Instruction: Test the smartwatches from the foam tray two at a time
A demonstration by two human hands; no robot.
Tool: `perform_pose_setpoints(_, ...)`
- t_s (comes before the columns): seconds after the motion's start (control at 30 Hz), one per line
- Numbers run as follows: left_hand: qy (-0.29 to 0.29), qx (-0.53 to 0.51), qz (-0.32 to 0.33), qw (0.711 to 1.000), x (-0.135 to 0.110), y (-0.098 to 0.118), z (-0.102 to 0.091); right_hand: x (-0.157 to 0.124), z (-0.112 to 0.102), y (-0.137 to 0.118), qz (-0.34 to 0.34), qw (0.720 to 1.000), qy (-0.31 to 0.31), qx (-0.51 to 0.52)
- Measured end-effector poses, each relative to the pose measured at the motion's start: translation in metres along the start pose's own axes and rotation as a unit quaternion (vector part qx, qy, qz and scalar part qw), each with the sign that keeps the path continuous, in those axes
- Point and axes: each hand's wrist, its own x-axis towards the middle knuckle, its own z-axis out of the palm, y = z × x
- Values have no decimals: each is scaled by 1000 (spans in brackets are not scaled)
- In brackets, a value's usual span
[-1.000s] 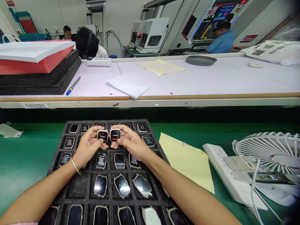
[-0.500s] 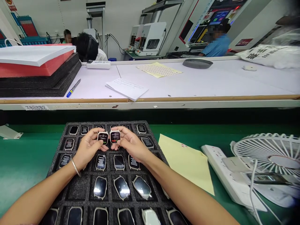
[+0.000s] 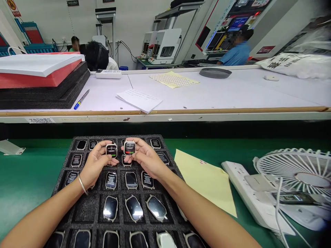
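A black foam tray [image 3: 89, 206] with many pockets lies on the green mat, and most pockets hold a smartwatch body. My left hand [image 3: 94, 165] pinches one watch body [image 3: 111, 150] with a lit screen above the tray's far rows. My right hand [image 3: 144, 158] grips a second watch body [image 3: 129, 147] showing red and green marks on its screen. Both watches are held side by side, a small gap between them. A thin bangle sits on my left wrist.
A yellow paper sheet [image 3: 207, 179] lies right of the tray, then a white power strip [image 3: 248, 187] and a white fan [image 3: 297, 172] with cables. A raised white shelf [image 3: 219, 93] behind carries papers, a blue pen [image 3: 81, 99] and stacked foam [image 3: 43, 86]. People work at machines beyond.
Both hands shifted slightly toward the tray's far edge and the two watches moved a little apart. The right-hand watch now sits higher than the left one.
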Motion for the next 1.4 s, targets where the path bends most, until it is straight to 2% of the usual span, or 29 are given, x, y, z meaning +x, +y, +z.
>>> perform_pose_setpoints(0.2, 7, -36, -18, 999, 1, 1, 1, 0, -1, 0, 43, 998, 15, 44)
perform_pose_setpoints(0.37, 5, -53, -34, 998, 1, 0, 0, -1, 1, -1, 64, 997, 16, 35)
perform_pose_setpoints(0.63, 9, -39, -29, 999, 2, 0, -2, -3, 3, -2, 37, 999, 7, -10)
perform_pose_setpoints(0.93, 5, -27, -21, 999, 0, 1, -1, -3, 3, -3, 15, 1000, 1, -10)
perform_pose_setpoints(1.2, 4, -19, -17, 1000, -1, 1, 0, -3, 2, -1, 12, 999, 1, -31)
perform_pose_setpoints(1.4, 3, 29, 8, 1000, 1, 0, 0, -3, -1, 2, 18, 999, 11, -50)
